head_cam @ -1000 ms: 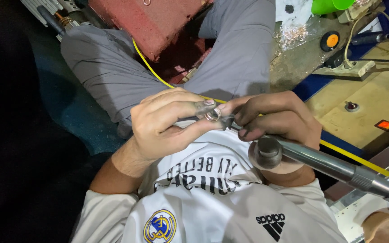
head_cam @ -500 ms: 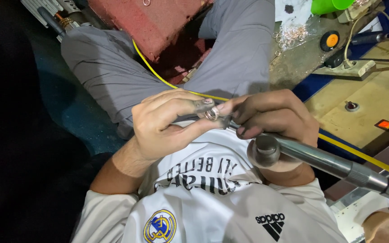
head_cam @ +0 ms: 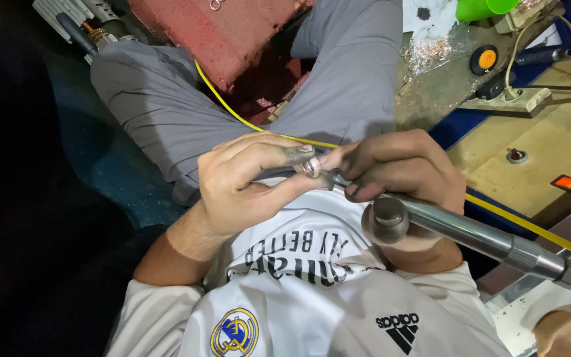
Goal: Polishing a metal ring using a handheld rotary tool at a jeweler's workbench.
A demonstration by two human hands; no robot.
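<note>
- Ring (head_cam: 311, 166), small and silvery, sits pinched in the left hand (head_cam: 246, 182) fingers (head_cam: 292, 155), above the lap, just beside the right hand (head_cam: 398, 165).
- Right-hand fingers wrap a grey metal handpiece (head_cam: 457, 228); I judge a steady, light touch at the tip suits the work.
- Head view: a cluttered table (head_cam: 543, 145) lies to the right, with a yellow cable (head_cam: 232, 109) and a red block (head_cam: 226, 39) farther off.

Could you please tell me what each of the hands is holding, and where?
Left hand pinches a small silver metal ring by its rim; right hand grips the front end of a steel rotary handpiece.
</note>
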